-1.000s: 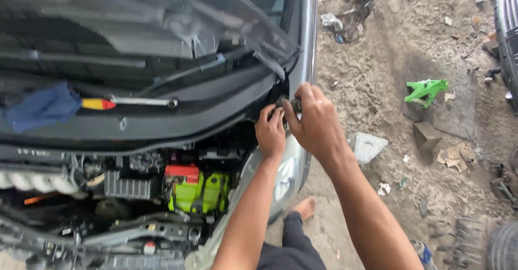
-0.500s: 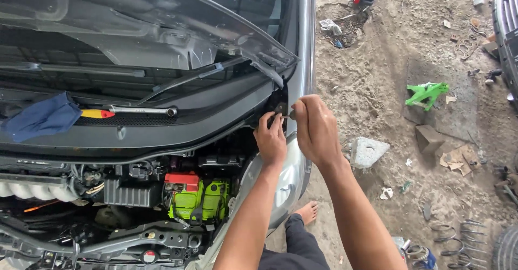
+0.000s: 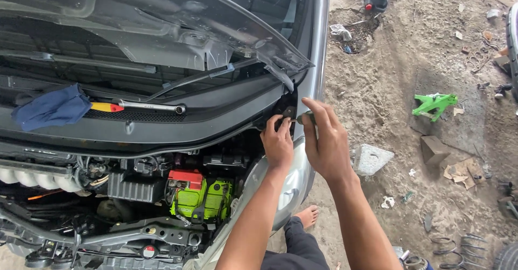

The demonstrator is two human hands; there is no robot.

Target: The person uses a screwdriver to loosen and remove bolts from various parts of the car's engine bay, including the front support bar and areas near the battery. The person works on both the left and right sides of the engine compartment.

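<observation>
I stand at the side of a grey car with its hood (image 3: 162,27) raised. My left hand (image 3: 278,143) presses its fingers on a small dark part at the hood hinge corner (image 3: 286,110) of the black cowl panel (image 3: 162,124). Beside it, my right hand (image 3: 326,140) is closed around a thin tool (image 3: 302,119) whose tip points at that same part. What the tool is exactly stays hidden by my fingers.
A blue rag (image 3: 51,108) and a red-and-yellow-handled wrench (image 3: 137,107) lie on the cowl. A green battery (image 3: 202,200) sits in the engine bay. On the dirt floor lie a concrete block (image 3: 372,159), a green stand (image 3: 434,105), coil springs (image 3: 458,245) and debris.
Both hands stay at the hinge corner; the right hand has shifted slightly. The view has drifted, so the car sits a little lower and further right in frame.
</observation>
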